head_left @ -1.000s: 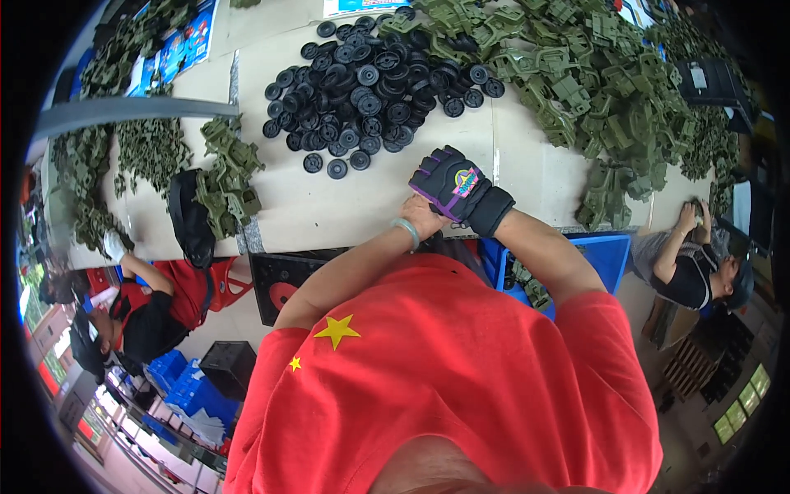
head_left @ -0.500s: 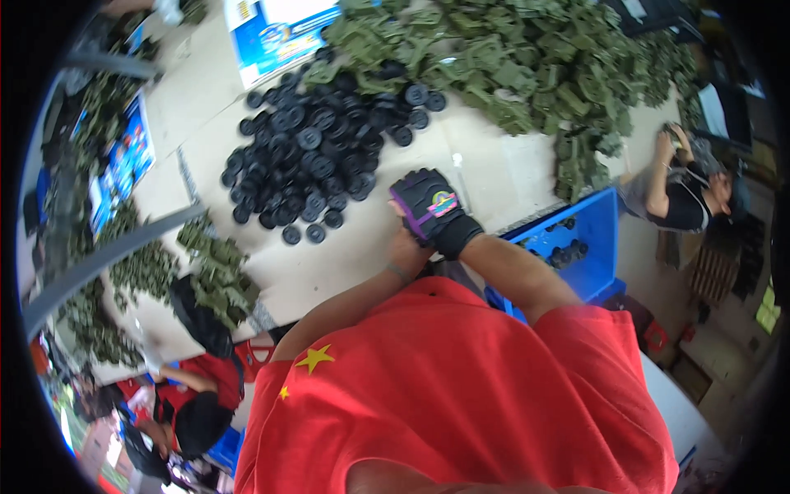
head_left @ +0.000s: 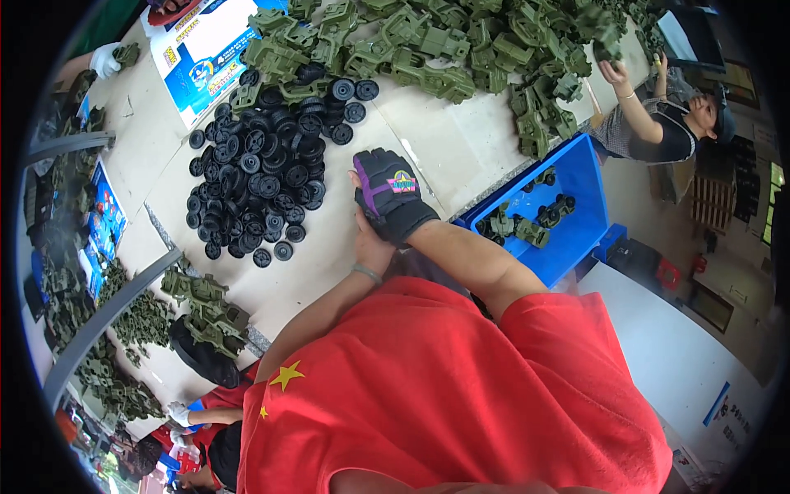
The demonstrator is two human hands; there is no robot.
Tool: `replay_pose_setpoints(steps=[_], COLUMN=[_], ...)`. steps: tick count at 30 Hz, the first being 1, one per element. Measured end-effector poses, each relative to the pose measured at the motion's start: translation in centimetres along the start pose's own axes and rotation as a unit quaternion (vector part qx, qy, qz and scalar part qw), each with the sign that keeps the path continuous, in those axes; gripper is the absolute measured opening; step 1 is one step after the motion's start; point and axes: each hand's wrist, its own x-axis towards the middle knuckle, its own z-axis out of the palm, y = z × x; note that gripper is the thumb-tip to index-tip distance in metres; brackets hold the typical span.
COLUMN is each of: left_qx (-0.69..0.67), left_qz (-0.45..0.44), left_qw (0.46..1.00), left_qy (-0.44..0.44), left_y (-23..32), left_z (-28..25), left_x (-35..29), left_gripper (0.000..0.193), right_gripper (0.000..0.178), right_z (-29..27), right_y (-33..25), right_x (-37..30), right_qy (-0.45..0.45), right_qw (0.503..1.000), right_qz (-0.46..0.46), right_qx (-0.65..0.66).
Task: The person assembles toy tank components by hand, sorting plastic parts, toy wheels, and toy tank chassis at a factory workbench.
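Observation:
Over the near part of the table my right hand (head_left: 387, 193), in a black and purple glove, lies closed on top of my left hand (head_left: 372, 247). The left hand is bare, with a band at its wrist, and its fingers are mostly covered by the glove. Whatever the two hands hold between them is hidden. Left of them is a heap of black toy wheels (head_left: 262, 165), with a few loose ones at its edge. Beyond lies a large pile of olive-green plastic toy vehicle bodies (head_left: 444, 41).
A blue bin (head_left: 584, 185) at the table's right edge holds several green vehicles with black wheels. A printed blue-and-white sheet (head_left: 185, 78) lies behind the wheels. A grey bar (head_left: 115, 317) crosses the left side. A co-worker (head_left: 658, 123) stands at right; gloved co-workers' hands show at left.
My view has shifted, showing more of the blue bin. My hands stay together, the right over the left. The co-worker at right now has an arm stretched to the green pile.

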Motion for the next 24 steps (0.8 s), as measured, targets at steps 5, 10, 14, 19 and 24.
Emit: replay_pose_setpoints(steps=[5,10,14,19,24], left_qx=[0.043,0.161,0.225,0.220,0.073], left_qz=[0.023,0.111,0.227,0.353,0.269], left_qw=[0.999,0.962,0.895,0.870,0.959], left_qy=[-0.005,-0.191,-0.311,-0.265,-0.039], left_y=[-1.5,6.1,10.6,15.2,13.0], left_z=[0.4,-2.4,1.3,5.6,5.5], left_x=[0.6,-0.4,-0.3,0.1,10.6], left_gripper=[0.120,0.126,0.123,0.099,0.056], right_gripper=[0.042,0.061,0.064,0.064,0.065], right_z=[1.4,-11.5,-17.7,-22.3,-28.6], right_y=[3.3,4.8,8.8,16.6,27.5], right_x=[-1.1,-4.0,-7.8,-13.3,-20.4], right_qy=[-0.003,-0.394,-0.409,-0.349,-0.356], right_qw=[0.990,0.878,0.876,0.915,0.902], right_qz=[-0.136,0.143,0.111,0.126,0.231], right_qx=[0.047,0.231,0.232,0.156,0.074])
